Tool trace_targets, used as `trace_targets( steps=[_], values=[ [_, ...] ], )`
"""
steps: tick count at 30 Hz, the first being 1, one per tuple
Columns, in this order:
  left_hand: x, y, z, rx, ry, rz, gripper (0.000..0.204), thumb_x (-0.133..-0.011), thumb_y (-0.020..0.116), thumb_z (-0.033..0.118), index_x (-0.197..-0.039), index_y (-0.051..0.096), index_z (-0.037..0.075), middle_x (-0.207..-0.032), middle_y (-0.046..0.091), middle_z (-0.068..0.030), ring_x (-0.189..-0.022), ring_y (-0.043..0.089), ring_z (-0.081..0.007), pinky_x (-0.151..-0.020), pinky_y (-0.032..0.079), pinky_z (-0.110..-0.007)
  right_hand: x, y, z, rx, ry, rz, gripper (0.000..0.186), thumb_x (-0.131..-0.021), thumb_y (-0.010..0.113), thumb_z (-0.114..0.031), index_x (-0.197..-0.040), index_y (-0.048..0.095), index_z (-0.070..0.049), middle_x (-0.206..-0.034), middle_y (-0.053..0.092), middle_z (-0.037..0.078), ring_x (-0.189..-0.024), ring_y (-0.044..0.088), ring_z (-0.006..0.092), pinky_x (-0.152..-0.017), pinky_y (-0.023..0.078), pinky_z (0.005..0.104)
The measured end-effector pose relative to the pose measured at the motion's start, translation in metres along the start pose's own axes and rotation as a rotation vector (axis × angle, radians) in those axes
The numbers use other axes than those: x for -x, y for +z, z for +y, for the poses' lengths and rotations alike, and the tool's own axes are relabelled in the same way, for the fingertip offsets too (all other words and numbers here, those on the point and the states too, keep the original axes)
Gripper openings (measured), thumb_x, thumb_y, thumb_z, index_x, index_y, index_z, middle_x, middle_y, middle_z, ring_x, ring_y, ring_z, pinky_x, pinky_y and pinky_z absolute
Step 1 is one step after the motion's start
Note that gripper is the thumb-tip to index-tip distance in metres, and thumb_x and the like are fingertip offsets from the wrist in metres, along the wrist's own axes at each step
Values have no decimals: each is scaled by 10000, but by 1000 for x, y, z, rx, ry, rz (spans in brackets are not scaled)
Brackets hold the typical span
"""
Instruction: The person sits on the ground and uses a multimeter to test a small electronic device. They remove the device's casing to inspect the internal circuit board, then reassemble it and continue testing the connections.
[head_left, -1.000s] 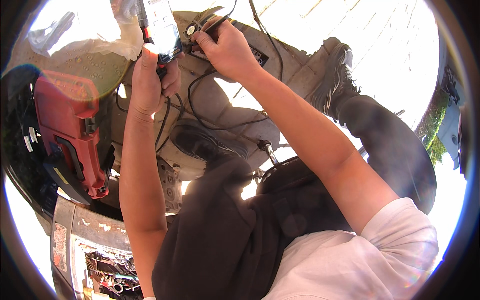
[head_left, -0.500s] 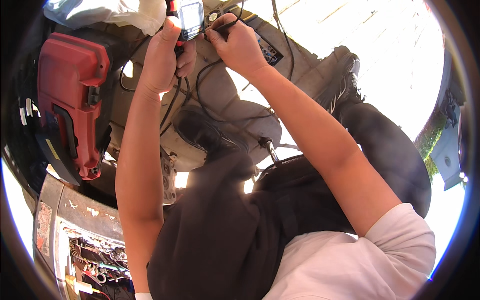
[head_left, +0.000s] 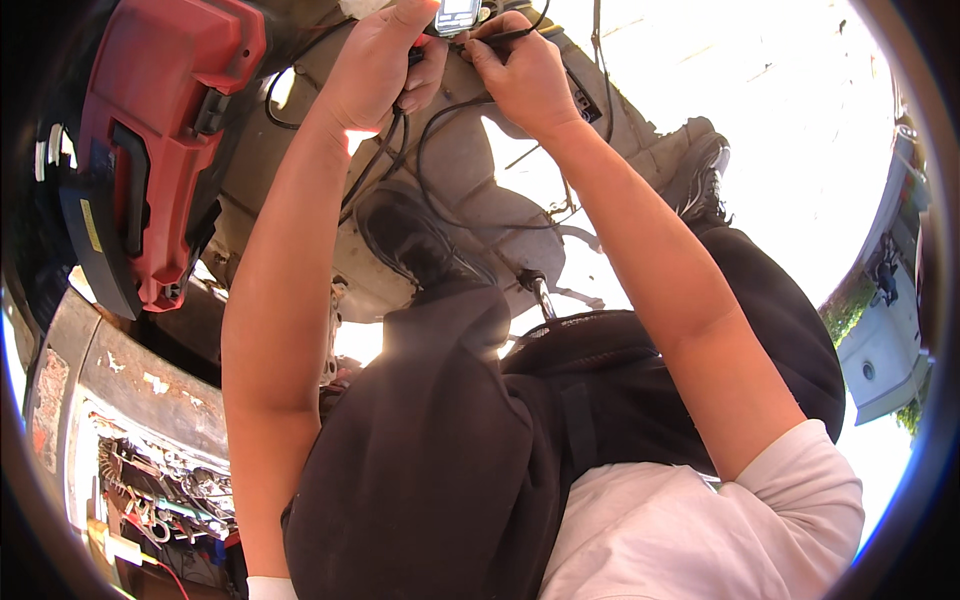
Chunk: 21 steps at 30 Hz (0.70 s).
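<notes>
The left hand (head_left: 385, 65) is closed around the meter (head_left: 457, 17) above the floor (head_left: 467, 165), with its face turned upward, probably so that it can be read, while the right hand (head_left: 528, 75) pinches the black lead (head_left: 513, 35) just beside it, seemingly for finer control.

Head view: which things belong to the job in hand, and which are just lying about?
In hand:
- handheld device with a lit screen, gripped by the left hand
- thin black probe-like piece, pinched in the right hand

Apparently lying about:
- red case
- worn metal box of mixed tools
</notes>
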<state>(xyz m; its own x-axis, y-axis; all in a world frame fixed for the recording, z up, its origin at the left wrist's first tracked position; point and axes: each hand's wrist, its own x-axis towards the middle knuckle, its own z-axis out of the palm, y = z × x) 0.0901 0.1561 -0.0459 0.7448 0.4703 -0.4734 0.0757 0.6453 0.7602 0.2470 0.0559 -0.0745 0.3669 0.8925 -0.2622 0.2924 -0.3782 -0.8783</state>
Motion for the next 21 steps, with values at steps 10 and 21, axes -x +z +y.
trace_targets(
  steps=[10,21],
  values=[
    [3,-1,0,57,44,4,590,-922,458,675,-830,533,98,-488,413,-12,-374,387,-103,-358,304,-255,0,2,5,127,-98,-45,145,-871,648,-124,-931,566,-21,-814,702,152,-750,682,324,-695,531,369],
    [9,5,8,42,-23,76,720,-994,321,631,-1003,554,-50,-510,321,26,-396,283,-87,-408,257,-250,4,7,7,237,-203,-40,142,-862,642,-128,-935,546,-51,-762,668,139,-731,662,345,-647,528,402]
  ],
)
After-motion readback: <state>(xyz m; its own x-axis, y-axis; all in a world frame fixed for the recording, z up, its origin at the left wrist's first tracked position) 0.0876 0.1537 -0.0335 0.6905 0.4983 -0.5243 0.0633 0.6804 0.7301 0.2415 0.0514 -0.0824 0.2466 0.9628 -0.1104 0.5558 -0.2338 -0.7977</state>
